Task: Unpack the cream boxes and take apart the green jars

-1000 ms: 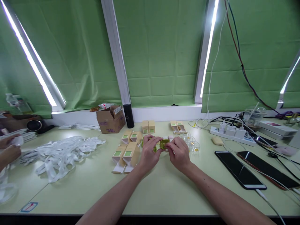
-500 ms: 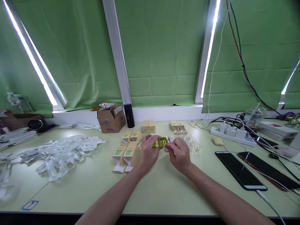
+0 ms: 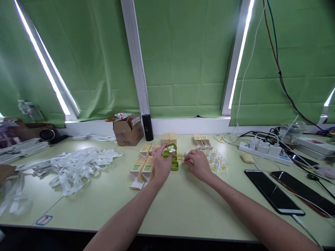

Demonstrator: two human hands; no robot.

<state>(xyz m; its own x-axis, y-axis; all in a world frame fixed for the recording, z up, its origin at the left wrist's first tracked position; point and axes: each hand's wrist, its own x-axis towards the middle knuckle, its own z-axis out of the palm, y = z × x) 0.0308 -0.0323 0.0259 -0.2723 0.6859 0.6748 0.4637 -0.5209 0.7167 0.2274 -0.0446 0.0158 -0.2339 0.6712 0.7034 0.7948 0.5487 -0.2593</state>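
Observation:
My left hand holds up a small olive-green case between thumb and fingers, its pale, patterned inside facing me. Beneath and beside it, more green cases stand in a row on the table. My right hand is low over the table with its fingertips pinched together; whatever is between them is too small to make out. Close to those fingertips lie several small yellowish pieces. Clear plastic cups with gold-coloured bits inside stand just right of this hand.
Beige cartons with green labels stand left of my left hand, others at the back. White straps heap on the left. A cardboard box and black cylinder stand behind. Phones and a power strip lie right.
My hands have moved apart. The left now tilts the green case up, its inside showing; the right has gone down beside the yellowish pieces. The view has shifted slightly left.

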